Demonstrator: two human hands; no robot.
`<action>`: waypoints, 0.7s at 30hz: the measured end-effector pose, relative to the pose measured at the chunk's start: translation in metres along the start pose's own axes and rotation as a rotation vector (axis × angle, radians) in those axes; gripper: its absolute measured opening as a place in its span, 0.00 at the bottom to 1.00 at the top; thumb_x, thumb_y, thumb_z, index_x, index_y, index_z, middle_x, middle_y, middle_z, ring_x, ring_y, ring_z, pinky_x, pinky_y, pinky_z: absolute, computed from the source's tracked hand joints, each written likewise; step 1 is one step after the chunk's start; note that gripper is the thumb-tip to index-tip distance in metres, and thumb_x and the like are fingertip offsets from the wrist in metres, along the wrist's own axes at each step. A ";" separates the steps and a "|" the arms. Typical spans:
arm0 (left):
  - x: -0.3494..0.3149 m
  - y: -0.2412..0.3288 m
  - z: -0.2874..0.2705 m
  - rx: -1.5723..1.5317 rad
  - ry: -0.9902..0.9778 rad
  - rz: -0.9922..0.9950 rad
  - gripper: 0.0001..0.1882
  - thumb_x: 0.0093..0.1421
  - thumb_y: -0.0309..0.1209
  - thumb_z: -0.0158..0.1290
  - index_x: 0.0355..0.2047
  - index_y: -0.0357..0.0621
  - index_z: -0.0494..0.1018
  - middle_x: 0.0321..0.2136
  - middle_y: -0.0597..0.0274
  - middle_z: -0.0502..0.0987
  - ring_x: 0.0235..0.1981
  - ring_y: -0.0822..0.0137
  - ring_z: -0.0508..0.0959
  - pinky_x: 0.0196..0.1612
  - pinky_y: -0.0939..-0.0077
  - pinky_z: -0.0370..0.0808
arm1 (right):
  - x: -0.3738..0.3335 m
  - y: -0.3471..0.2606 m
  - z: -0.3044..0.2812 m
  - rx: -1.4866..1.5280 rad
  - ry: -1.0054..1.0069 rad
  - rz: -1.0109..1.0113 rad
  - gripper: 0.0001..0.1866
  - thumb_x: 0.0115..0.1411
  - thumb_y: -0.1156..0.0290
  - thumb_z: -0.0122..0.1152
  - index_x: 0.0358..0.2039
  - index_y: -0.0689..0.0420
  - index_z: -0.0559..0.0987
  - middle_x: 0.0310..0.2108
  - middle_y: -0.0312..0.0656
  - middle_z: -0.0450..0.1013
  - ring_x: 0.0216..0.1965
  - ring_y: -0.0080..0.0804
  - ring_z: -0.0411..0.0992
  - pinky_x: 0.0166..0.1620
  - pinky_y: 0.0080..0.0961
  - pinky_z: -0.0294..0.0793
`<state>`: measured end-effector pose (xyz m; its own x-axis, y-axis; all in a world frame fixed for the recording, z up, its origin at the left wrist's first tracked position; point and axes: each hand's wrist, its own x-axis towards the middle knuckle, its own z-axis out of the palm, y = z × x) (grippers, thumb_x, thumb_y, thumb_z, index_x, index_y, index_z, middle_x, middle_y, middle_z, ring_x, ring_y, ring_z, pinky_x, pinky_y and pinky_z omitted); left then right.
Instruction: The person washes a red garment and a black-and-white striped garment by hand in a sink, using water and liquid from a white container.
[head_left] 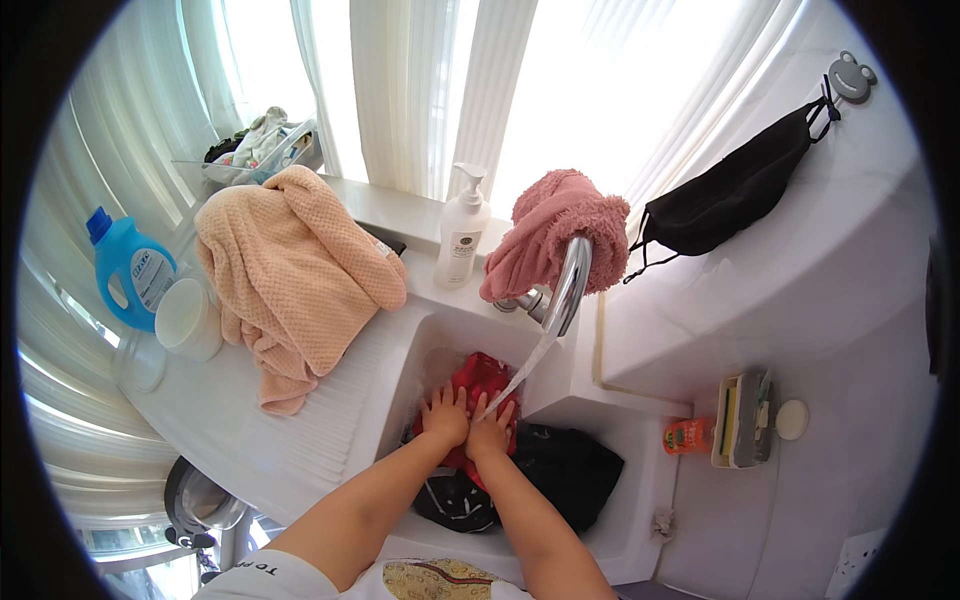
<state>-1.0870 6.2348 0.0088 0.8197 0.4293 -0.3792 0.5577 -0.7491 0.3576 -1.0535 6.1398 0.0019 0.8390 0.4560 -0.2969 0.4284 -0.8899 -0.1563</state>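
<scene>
A red cloth (482, 375) lies in the white sink (400, 350) under water running from the chrome tap (566, 285). My left hand (445, 415) presses flat on the red cloth with fingers spread. Beside it, touching, my right hand (489, 432) also rests on the cloth where the water stream lands. A black garment (565, 465) lies in the sink to the right of my forearms, with another dark piece (455, 500) below them.
A peach towel (295, 270) is heaped on the ribbed drainboard at left, near a white cup (188, 318) and a blue detergent bottle (130, 268). A white pump bottle (462, 232) and pink cloth (555, 235) sit behind the tap. A black face mask (735, 190) hangs at right.
</scene>
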 end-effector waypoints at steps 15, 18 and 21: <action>0.021 -0.007 -0.036 -0.855 0.040 -0.364 0.26 0.44 0.24 0.61 0.45 0.37 0.67 0.46 0.41 0.71 0.46 0.48 0.74 0.48 0.58 0.73 | 0.018 0.032 -0.017 0.229 -0.088 -0.235 0.35 0.52 0.64 0.59 0.61 0.51 0.61 0.63 0.50 0.52 0.62 0.56 0.52 0.61 0.41 0.57; -0.007 -0.003 -0.058 -1.506 -0.218 -0.475 0.22 0.46 0.21 0.57 0.44 0.35 0.68 0.41 0.45 0.75 0.45 0.48 0.75 0.47 0.54 0.73 | 0.007 0.045 -0.032 0.738 -0.161 -0.360 0.37 0.48 0.66 0.65 0.60 0.54 0.63 0.62 0.50 0.55 0.62 0.46 0.55 0.61 0.37 0.57; -0.050 -0.006 -0.083 -1.812 -0.304 -0.539 0.19 0.49 0.22 0.54 0.43 0.33 0.69 0.40 0.47 0.76 0.44 0.48 0.75 0.49 0.52 0.72 | -0.016 0.046 -0.065 1.296 -0.333 -0.159 0.30 0.52 0.70 0.64 0.56 0.59 0.68 0.58 0.48 0.62 0.59 0.39 0.60 0.60 0.31 0.57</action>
<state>-1.1207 6.2596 0.0960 0.6037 0.1618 -0.7806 0.3214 0.8467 0.4240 -1.0253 6.0913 0.0611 0.6102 0.6971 -0.3763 -0.2656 -0.2675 -0.9262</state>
